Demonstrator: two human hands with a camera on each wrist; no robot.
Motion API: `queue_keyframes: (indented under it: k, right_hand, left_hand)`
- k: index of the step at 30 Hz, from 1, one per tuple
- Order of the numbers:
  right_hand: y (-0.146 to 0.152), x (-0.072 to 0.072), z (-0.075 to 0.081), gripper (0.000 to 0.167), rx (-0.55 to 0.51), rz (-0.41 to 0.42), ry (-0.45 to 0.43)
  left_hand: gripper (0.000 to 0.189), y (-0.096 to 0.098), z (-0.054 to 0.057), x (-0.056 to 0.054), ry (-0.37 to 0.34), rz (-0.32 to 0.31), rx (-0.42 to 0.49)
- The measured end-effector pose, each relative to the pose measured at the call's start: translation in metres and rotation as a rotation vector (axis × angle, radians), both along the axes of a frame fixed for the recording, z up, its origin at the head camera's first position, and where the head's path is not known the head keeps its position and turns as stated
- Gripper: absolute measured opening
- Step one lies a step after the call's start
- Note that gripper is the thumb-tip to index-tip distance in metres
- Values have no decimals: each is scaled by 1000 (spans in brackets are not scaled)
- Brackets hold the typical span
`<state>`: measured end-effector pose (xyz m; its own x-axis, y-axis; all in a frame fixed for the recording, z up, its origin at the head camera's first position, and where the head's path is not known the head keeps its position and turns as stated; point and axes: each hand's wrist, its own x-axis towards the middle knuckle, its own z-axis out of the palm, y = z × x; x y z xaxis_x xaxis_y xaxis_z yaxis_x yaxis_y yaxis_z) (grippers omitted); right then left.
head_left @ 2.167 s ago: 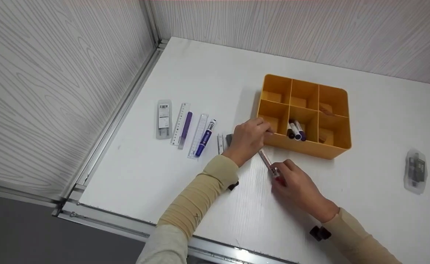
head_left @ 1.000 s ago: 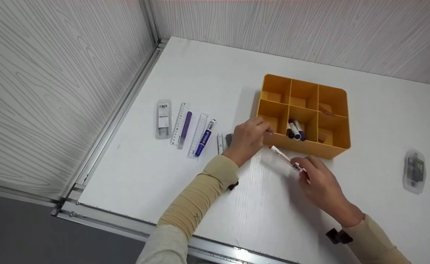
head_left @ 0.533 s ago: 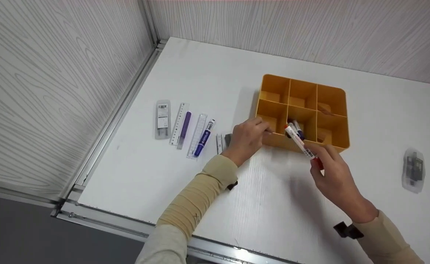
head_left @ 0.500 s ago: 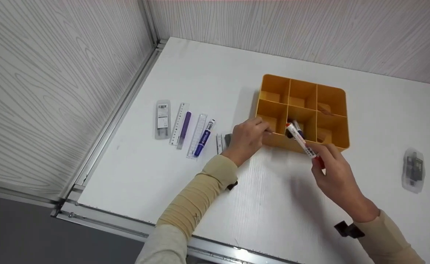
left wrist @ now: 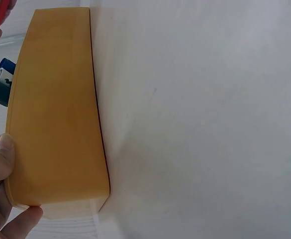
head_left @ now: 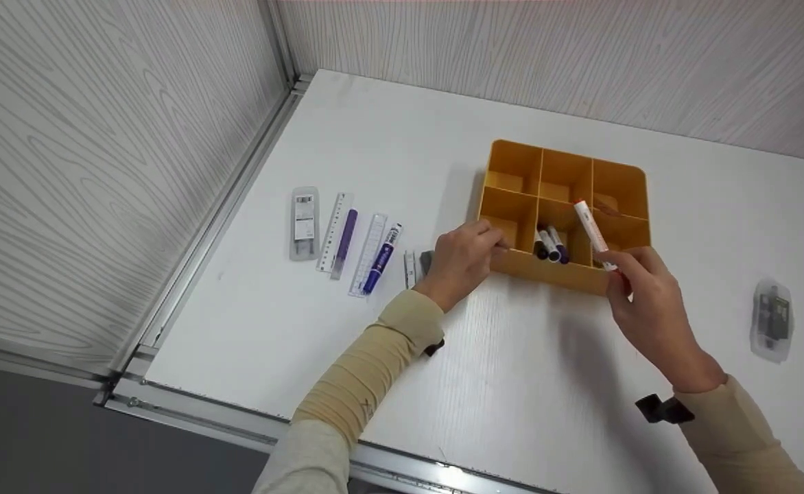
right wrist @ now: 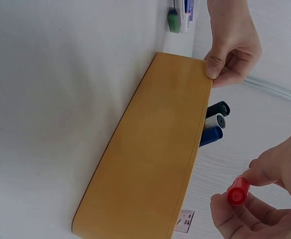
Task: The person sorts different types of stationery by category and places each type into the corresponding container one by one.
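My right hand (head_left: 656,312) pinches a white marker with red ends (head_left: 592,228) by its capped end. It slants over the front right compartments of the yellow six-compartment box (head_left: 560,276); in the right wrist view its red cap (right wrist: 239,193) faces the camera. My left hand (head_left: 467,261) grips the box's front left corner. In the left wrist view the thumb (left wrist: 5,154) lies on the front wall and fingers reach round the corner. Several markers (head_left: 551,247) lean in the front middle compartment, their ends above the rim. A thin brownish item (head_left: 606,206) lies in the right-hand compartments.
Left of the box lie a clear plastic case (head_left: 304,226), a clear ruler (head_left: 334,233), a purple pen (head_left: 345,240), a second ruler (head_left: 369,254) and a blue marker (head_left: 383,261). Another clear case (head_left: 772,319) lies far right. Wood-grain panels border the table.
My right hand has lifted the red marker from the table before the box and carried it right and up, past the middle compartment. My left hand has stayed on the box corner.
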<state>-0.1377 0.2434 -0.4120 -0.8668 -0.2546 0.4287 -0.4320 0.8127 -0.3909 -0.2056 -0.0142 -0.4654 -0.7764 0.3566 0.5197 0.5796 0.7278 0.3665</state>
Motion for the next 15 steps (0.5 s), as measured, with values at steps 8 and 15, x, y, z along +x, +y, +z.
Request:
queue_keyframes:
  k: [8,15]
  right_hand:
    - [0,-9,-1,24,-49,-14,-56]
    - [-4,-12,1,21,-69,-24,-151]
  left_hand:
    - [10,0,-1,0,-6,-6,-1]
    - [9,0,0,0,-30,-12,-12]
